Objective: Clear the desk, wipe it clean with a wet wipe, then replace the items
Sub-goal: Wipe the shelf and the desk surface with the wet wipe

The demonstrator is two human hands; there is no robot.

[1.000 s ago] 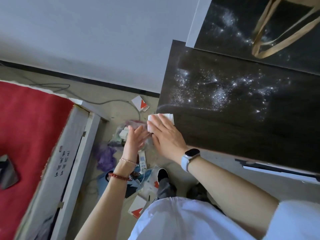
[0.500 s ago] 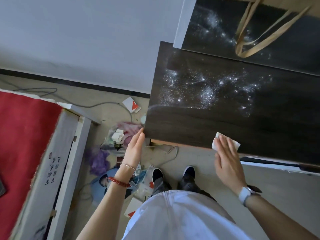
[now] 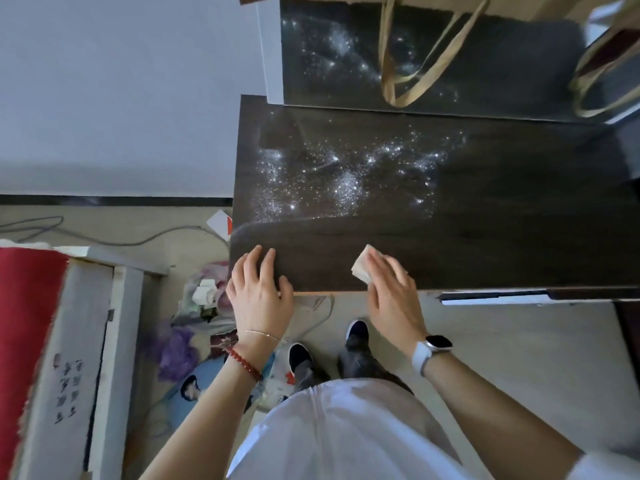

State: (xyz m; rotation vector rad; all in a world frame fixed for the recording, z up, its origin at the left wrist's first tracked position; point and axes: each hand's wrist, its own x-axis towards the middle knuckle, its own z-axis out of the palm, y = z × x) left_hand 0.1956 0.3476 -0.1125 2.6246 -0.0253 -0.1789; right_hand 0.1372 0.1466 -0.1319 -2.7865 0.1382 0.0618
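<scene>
The dark wood desk (image 3: 485,220) has shiny wet droplets across its middle and a duller strip along its front edge. My right hand (image 3: 391,296) presses a folded white wet wipe (image 3: 362,268) flat against the desk near the front edge, with straight fingers on top of it. My left hand (image 3: 258,292) rests flat on the desk's front left corner, fingers spread and holding nothing.
A paper bag with tan handles (image 3: 415,53) stands on the raised dark shelf behind the desk. On the floor to the left lie plastic bags (image 3: 204,296), a cable (image 3: 138,240) and small cards. A red cloth (image 3: 27,323) covers a white box at far left.
My right hand slid the wipe from the desk's left corner rightwards along the front edge, then back a little to the left. My left hand moved up from the desk's edge onto its corner.
</scene>
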